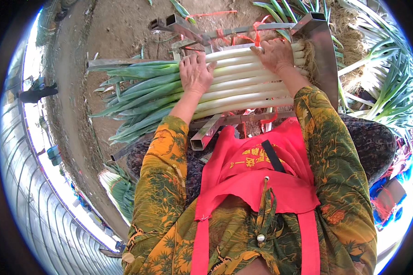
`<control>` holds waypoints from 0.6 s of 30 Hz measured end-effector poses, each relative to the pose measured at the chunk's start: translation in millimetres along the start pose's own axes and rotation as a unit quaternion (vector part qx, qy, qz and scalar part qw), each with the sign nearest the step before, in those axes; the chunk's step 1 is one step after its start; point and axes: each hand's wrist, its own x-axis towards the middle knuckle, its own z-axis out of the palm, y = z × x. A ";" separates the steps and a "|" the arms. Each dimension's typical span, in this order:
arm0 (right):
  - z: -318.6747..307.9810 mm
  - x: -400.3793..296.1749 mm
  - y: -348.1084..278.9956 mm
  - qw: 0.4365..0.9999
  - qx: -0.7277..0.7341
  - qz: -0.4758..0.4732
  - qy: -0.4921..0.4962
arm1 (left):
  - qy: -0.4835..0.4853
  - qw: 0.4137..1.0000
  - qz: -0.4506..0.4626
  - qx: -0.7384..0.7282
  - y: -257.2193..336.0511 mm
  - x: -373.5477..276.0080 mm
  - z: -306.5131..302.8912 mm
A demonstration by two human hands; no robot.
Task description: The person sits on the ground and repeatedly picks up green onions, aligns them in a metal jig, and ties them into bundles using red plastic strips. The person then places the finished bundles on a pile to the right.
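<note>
A layer of long Welsh onions [244, 88] lies side by side across a metal frame [208, 132], green leaves to the left and white stalks to the right. My left hand [196, 74] lies over them where green turns to white, fingers bent over the far stalks and thumb apart. Nearer the root end, my right hand [277, 55] grips the far stalks. The roots [309, 56] sit close to an upright metal plate [327, 68] at the frame's right end. My palms hide part of the stalks beneath them.
Red ties [257, 32] hang from the frame's far bar. Loose Welsh onions [392, 86] are heaped at the right, and a bundle [118, 189] lies at lower left. Bare soil [124, 31] stretches beyond. A person [38, 95] in dark clothing is far off at left.
</note>
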 end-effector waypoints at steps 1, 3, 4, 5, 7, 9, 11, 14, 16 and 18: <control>3.6 -0.3 1.1 1.000 -0.001 -0.008 0.027 | 0.043 0.999 0.004 0.001 5.9 -3.3 2.1; 9.1 -1.3 4.2 0.997 -0.008 -0.021 0.078 | 0.028 0.999 -0.013 0.017 11.0 -4.5 3.1; 7.5 0.9 5.3 0.998 -0.018 -0.019 0.064 | 0.021 0.999 -0.018 0.027 13.2 -3.7 1.0; 9.3 3.2 -0.8 1.000 -0.023 0.000 0.020 | 0.014 0.999 -0.021 0.036 12.8 -4.0 0.0; 12.4 3.7 -3.3 0.998 -0.059 -0.002 0.015 | 0.006 0.998 -0.025 0.055 10.4 -8.2 -0.4; -2.7 9.0 6.3 0.996 -0.073 -0.022 -0.049 | 0.006 0.998 -0.014 0.063 16.3 0.3 4.1; -55.0 14.0 37.1 0.978 0.038 -0.053 -0.197 | 0.012 0.999 0.000 0.052 27.1 12.8 7.1; -155.9 41.7 75.4 0.852 0.381 -0.152 -0.325 | -0.017 0.996 -0.031 0.080 13.8 -3.1 -0.7; -207.6 26.5 133.6 0.783 0.558 -0.034 -0.275 | -0.007 0.995 -0.037 0.092 7.6 -11.1 -4.2; -220.7 7.1 208.5 0.790 0.573 0.144 -0.160 | 0.003 0.995 -0.027 0.092 8.7 -9.7 -5.9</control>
